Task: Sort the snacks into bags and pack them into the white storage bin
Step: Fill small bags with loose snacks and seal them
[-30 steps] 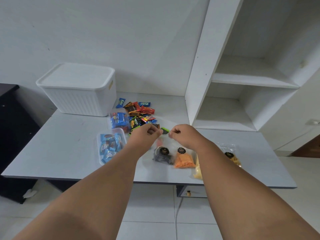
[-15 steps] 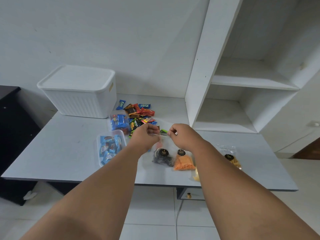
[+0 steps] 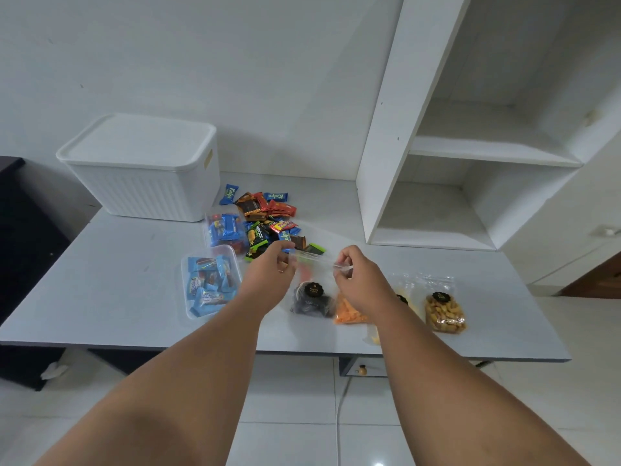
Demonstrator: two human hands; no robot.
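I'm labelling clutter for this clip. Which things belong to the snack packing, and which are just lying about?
Job: white storage bin, loose snacks, clear bag pinched by left hand and right hand, filled bags, snack pouches.
Lying about: shelf unit, dark cabinet, cable.

White wall [image 3: 235, 62], tiled floor [image 3: 295, 398]

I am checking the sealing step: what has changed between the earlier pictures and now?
The left hand and right hand, both still pinching the top edge of the clear bag, moved slightly apart along it. The white storage bin, the loose snacks and the filled bags stayed put.
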